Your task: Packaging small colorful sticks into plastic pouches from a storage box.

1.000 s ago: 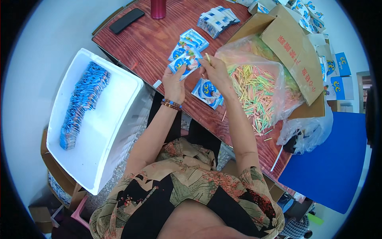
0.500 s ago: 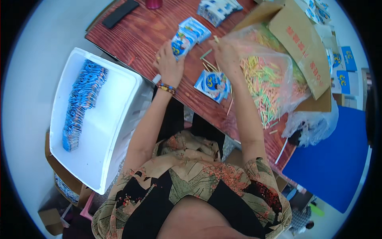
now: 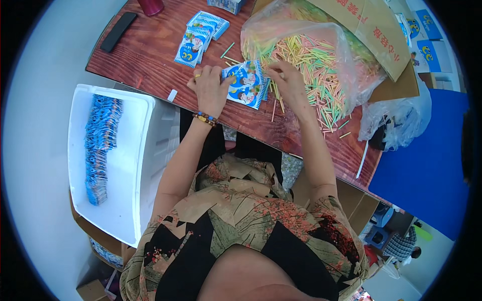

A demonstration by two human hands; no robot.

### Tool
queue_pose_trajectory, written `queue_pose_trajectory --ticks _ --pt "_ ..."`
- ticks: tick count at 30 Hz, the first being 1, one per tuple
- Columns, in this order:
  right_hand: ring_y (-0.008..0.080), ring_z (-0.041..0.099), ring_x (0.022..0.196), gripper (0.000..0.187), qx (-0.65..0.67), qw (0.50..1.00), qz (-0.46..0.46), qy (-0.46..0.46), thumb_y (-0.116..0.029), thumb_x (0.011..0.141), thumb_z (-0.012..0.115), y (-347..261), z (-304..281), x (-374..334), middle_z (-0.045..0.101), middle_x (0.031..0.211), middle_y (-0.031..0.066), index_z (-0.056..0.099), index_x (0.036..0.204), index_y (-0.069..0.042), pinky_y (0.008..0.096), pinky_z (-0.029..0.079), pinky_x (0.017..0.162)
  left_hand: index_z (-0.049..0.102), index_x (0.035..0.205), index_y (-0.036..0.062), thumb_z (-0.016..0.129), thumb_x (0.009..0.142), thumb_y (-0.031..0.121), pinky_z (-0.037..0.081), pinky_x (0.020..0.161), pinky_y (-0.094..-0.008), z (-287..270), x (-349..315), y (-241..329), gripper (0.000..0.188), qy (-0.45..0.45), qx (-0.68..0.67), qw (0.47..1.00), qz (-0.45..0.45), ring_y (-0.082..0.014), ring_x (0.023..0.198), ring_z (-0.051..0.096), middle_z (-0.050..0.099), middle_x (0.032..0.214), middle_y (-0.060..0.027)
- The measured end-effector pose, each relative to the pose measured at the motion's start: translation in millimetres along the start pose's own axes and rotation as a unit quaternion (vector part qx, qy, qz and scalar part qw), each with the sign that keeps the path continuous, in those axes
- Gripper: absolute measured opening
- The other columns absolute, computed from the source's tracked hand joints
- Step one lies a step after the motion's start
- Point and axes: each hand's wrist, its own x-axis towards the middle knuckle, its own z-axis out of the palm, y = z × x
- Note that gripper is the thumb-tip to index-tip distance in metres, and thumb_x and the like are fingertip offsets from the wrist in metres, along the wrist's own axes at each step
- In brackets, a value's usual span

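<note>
Several blue-and-white printed packets (image 3: pixel 245 91) lie overlapped near the table's front edge, between my hands. My left hand (image 3: pixel 210 93), with a ring and beaded bracelets, is at their left side; its thumb touches the packet edge and its fingers are bent but apart. My right hand (image 3: pixel 290 89) is closed in a pinch at their right edge; what its fingertips hold, if anything, I cannot make out. A second pile of packets (image 3: pixel 193 45) lies farther off to the left. Thin pastel sticks (image 3: pixel 321 85) spill from a clear plastic bag (image 3: pixel 346 42) right of my right hand.
A cardboard box (image 3: pixel 396 55) stands around the bag. At left is a white bin (image 3: pixel 128 165) with rows of packets (image 3: pixel 103 125). A black bar-shaped object (image 3: pixel 119 31) and a red cylinder (image 3: pixel 150 6) lie at the far left. A crumpled plastic bag (image 3: pixel 396 118) hangs at right.
My left hand has left the far packet pile and come nearer, to the packets at the front. My right hand has come nearer too, from beside the loose sticks. The view has shifted.
</note>
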Motion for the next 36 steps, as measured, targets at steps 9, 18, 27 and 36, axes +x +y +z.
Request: queue_pose_trajectory --ticks 9,18,27,36 --pt "0.0123 0.06 0.077 0.028 0.217 0.976 0.002 -0.01 -0.013 0.083 0.067 -20 20 15 0.065 0.093 0.008 0.062 0.107 0.001 0.0251 0.047 0.069 0.061 0.085 0.0089 0.072 0.077 0.019 0.034 0.08 -0.0374 -17 4 1 0.017 0.066 -0.084 0.987 0.119 -0.019 0.083 0.054 0.058 0.08 -0.0024" --pt "0.0044 0.058 0.069 0.01 0.47 0.879 0.048 -0.071 -0.007 0.084 0.068 -37 26 -9 0.066 0.079 0.0013 0.065 0.091 0.0 0.0201 0.046 0.062 0.067 0.099 -0.001 0.064 0.088 0.009 0.045 0.063 -0.0197 -41 -10 22 0.015 -0.051 -0.588 0.797 -0.13 -0.0029 0.073 0.057 0.066 0.085 -0.0001" --pt "0.0038 0.057 0.068 0.014 0.441 0.894 0.065 -0.035 -0.011 0.085 0.068 -50 27 -27 0.066 0.075 0.0007 0.068 0.089 0.002 0.0204 0.046 0.062 0.068 0.095 -0.0025 0.063 0.089 0.009 0.046 0.067 -0.0199 -35 -29 30 0.014 0.032 -0.642 0.745 -0.181 -0.0032 0.074 0.057 0.067 0.086 -0.0014" --pt "0.0122 0.056 0.096 0.015 0.486 0.87 -0.049 0.075 -0.012 0.084 0.066 -41 10 -32 0.062 0.102 0.0041 0.067 0.096 -0.002 0.0279 0.043 0.085 0.065 0.089 0.0 0.057 0.094 0.02 0.05 0.075 -0.0288 -30 -34 26 0.022 0.016 -0.704 0.673 -0.227 -0.0122 0.082 0.064 0.068 0.092 -0.0084"
